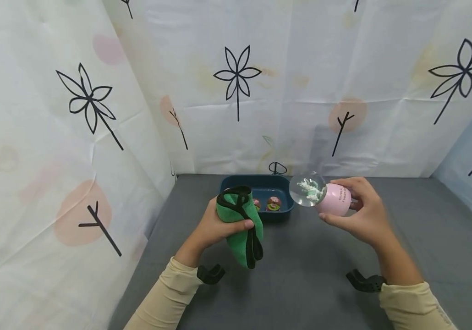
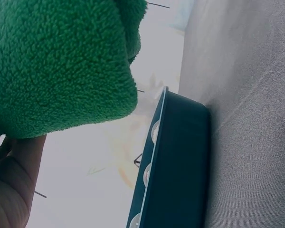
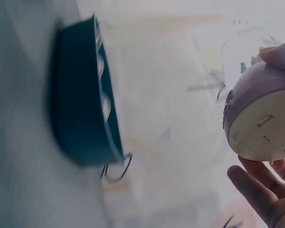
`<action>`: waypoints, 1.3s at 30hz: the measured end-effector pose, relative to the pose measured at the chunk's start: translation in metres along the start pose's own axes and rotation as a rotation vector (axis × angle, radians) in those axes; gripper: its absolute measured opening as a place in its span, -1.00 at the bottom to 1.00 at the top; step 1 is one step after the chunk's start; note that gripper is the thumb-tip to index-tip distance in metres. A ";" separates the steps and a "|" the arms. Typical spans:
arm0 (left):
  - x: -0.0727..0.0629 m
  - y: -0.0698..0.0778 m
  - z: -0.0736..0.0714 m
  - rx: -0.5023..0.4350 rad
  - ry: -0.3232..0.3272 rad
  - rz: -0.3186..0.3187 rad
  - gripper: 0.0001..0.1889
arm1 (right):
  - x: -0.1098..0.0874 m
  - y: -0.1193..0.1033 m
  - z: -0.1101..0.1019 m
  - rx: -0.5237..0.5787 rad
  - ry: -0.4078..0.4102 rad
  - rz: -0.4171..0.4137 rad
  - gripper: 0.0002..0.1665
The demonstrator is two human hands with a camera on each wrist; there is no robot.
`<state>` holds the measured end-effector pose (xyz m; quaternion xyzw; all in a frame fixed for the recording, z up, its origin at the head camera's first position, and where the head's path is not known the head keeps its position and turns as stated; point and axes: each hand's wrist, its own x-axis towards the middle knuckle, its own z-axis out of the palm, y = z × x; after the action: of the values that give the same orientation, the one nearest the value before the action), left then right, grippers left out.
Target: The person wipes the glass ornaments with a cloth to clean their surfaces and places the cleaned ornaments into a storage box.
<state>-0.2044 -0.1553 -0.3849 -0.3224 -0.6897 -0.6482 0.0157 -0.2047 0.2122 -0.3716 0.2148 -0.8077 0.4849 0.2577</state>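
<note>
My left hand (image 1: 213, 227) grips a folded green fleecy cloth (image 1: 236, 213) with black edging, the thumb lying across its front. In the left wrist view the cloth (image 2: 61, 66) fills the upper left and hides most of that hand. My right hand (image 1: 365, 217) holds a snow globe by its pink base (image 1: 333, 200). The globe is tipped sideways, its clear dome (image 1: 307, 189) with a white and green figure inside pointing left. From the right wrist, the pale underside (image 3: 263, 126) of the base shows. Cloth and globe are both in the air, apart from each other.
Behind the hands, a dark blue rectangular tray (image 1: 279, 216) stands on the grey table (image 1: 302, 279). Inside lie small round things (image 1: 273, 203) with pinkish-brown tops and green below; the cloth partly hides the tray. A patterned white curtain (image 1: 285, 91) hangs along the table's back and left.
</note>
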 end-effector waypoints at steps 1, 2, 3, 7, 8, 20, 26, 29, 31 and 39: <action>0.000 0.000 0.000 -0.003 0.001 0.001 -0.49 | 0.000 -0.005 0.003 0.013 -0.009 -0.021 -0.02; -0.001 0.000 0.000 -0.008 0.001 0.003 -0.49 | 0.000 -0.010 0.005 0.026 -0.019 -0.042 -0.01; -0.001 0.000 0.000 -0.010 0.002 0.008 -0.49 | 0.000 -0.014 0.008 0.037 -0.027 -0.061 0.00; 0.000 0.002 0.001 -0.040 0.003 0.030 -0.46 | 0.000 -0.028 0.018 0.063 -0.050 -0.121 0.02; 0.000 0.002 0.001 -0.050 0.003 0.035 -0.46 | 0.000 -0.031 0.020 0.069 -0.056 -0.131 0.02; -0.002 -0.004 -0.004 0.076 0.072 0.073 -0.14 | -0.001 -0.050 0.049 0.116 -0.143 -0.241 0.02; 0.000 -0.006 -0.004 0.105 0.071 0.091 -0.02 | -0.001 -0.052 0.059 0.100 -0.158 -0.307 0.01; 0.000 -0.006 -0.003 0.102 0.059 0.100 -0.01 | 0.000 -0.054 0.065 0.074 -0.164 -0.339 -0.01; 0.000 -0.007 -0.003 0.095 0.049 0.106 -0.02 | 0.000 -0.055 0.069 0.063 -0.168 -0.365 -0.01; -0.002 -0.007 -0.001 -0.004 0.008 0.090 -0.12 | -0.001 -0.063 0.076 0.007 -0.215 -0.389 -0.02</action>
<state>-0.2064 -0.1566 -0.3918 -0.3505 -0.6730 -0.6496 0.0466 -0.1827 0.1166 -0.3603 0.4179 -0.7720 0.4033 0.2581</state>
